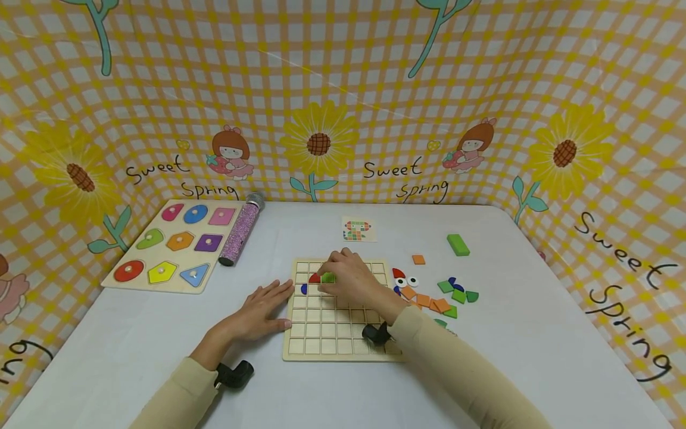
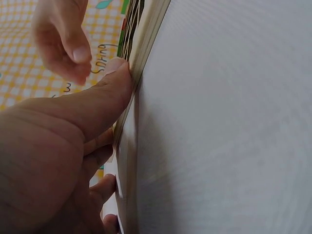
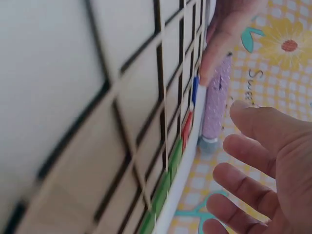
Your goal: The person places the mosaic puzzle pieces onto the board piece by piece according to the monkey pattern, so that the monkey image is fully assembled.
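A wooden grid board lies in the middle of the white table. My left hand rests beside its left edge, fingers stretched out; in the left wrist view the thumb touches the board's rim. Over the upper left cells is my right hand, partly hiding a green square tile. Its fingers look loosely bent and spaced, with nothing between them, in the right wrist view. Next to the green tile sit a red quarter-round piece and a blue half-round piece. Several green tiles line up along one row.
Right of the board are scattered orange tiles, green tiles and white eye discs. A green block stands farther back. Behind the board lies a pattern card. At left are a glittery microphone and a knobbed shape puzzle.
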`<state>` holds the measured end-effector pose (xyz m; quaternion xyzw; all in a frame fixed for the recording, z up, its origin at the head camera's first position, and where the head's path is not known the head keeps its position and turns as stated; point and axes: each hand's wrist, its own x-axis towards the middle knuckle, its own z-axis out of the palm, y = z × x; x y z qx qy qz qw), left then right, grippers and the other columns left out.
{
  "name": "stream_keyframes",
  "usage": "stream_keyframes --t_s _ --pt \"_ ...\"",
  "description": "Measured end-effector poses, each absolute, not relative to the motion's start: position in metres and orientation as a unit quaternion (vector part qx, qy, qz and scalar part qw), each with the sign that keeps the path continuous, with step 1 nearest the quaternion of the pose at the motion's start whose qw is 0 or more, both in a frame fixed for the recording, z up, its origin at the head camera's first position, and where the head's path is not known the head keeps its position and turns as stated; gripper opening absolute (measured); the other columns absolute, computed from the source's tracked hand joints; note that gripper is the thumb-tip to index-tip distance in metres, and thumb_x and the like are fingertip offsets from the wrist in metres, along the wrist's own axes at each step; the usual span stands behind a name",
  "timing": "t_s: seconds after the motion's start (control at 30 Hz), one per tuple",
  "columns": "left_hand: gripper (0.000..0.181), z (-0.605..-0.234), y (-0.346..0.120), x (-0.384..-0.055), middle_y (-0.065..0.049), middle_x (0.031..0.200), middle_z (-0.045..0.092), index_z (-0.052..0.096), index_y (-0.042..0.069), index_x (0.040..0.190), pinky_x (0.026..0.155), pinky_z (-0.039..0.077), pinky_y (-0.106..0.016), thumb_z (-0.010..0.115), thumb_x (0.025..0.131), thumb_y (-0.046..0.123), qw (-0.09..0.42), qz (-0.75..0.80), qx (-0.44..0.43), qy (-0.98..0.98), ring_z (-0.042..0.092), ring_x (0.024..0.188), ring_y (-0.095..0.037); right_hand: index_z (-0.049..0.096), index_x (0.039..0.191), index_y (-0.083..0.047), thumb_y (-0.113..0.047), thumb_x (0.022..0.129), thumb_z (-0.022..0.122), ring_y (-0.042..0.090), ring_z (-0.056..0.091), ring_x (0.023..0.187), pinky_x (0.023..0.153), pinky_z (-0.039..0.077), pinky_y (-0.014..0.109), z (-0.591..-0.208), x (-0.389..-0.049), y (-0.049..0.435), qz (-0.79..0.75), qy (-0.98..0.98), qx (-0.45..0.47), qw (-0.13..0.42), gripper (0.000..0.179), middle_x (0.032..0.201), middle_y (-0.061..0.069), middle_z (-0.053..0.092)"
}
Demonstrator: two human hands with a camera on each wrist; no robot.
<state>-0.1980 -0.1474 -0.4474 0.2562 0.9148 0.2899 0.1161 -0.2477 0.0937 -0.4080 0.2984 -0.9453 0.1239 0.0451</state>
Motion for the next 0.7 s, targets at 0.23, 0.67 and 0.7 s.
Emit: stream_keyframes --t_s 0.23,0.67,0.7 --pt "0.073 -0.45 -0.148 -0.198 -0.011 0.158 0.021 0.027 0.006 0.148 0.117 0.004 -0.062 0.062 0.09 0.032 0.111 0.289 0.258 0.915 0.011 0.146 -0.038 0.072 0.104 -0.014 -0.031 0.079 0.075 0.017 0.042 0.081 0.069 0.035 0.029 -0.403 -0.245 0.143 0.137 -0.942 0.296 0.075 0.03 0.095 0.003 0.062" --pt "0.073 -0.45 -0.147 -0.198 -0.01 0.158 0.02 0.027 0.007 0.149 0.117 0.004 -0.061 0.062 0.09 0.033 0.11 0.285 0.254 0.918 0.011 0.147 -0.037 0.066 0.115 -0.008 -0.028 0.085 0.069 0.027 0.046 0.1 0.084 0.043 0.044 -0.408 -0.264 0.25 0.156 -0.961 0.223 0.047 0.036 0.11 0.01 0.062" --pt "0.073 -0.45 -0.147 -0.198 -0.01 0.158 0.021 0.027 0.007 0.149 0.117 0.004 -0.061 0.062 0.09 0.033 0.11 0.286 0.256 0.917 0.011 0.147 -0.038 0.066 0.116 -0.007 -0.028 0.085 0.069 0.028 0.046 0.101 0.084 0.044 0.045 -0.409 -0.266 0.256 0.157 -0.963 0.216 0.046 0.037 0.111 0.011 0.062"
